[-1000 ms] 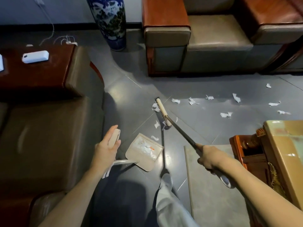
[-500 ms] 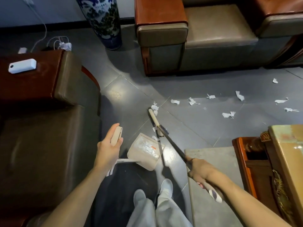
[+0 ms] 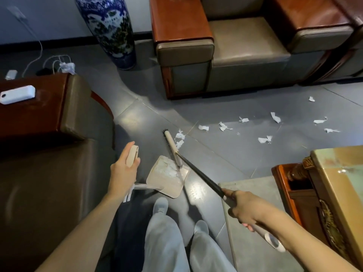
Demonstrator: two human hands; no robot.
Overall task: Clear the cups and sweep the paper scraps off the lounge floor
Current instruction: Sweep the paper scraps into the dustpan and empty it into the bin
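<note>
left hand [image 3: 122, 173]: fingers curled round the dustpan's upright beige handle
dustpan [image 3: 167, 188]: on the floor [image 3: 225, 154], white scraps inside
broom [image 3: 196, 170]: head at the dustpan's mouth, two scraps just beside its right side
right hand [image 3: 245, 207]: wrapped round the broom stick near its end
paper scraps [image 3: 224, 126]: scattered on the floor between sofa [image 3: 235, 46] and desk [image 3: 337, 173]

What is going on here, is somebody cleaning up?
A person is sweeping paper scraps off the floor. The right hand grips the broom, whose head is at the mouth of the dustpan; the left hand holds its long handle. Some scraps lie in the pan, many others are scattered near the armchair.
</note>
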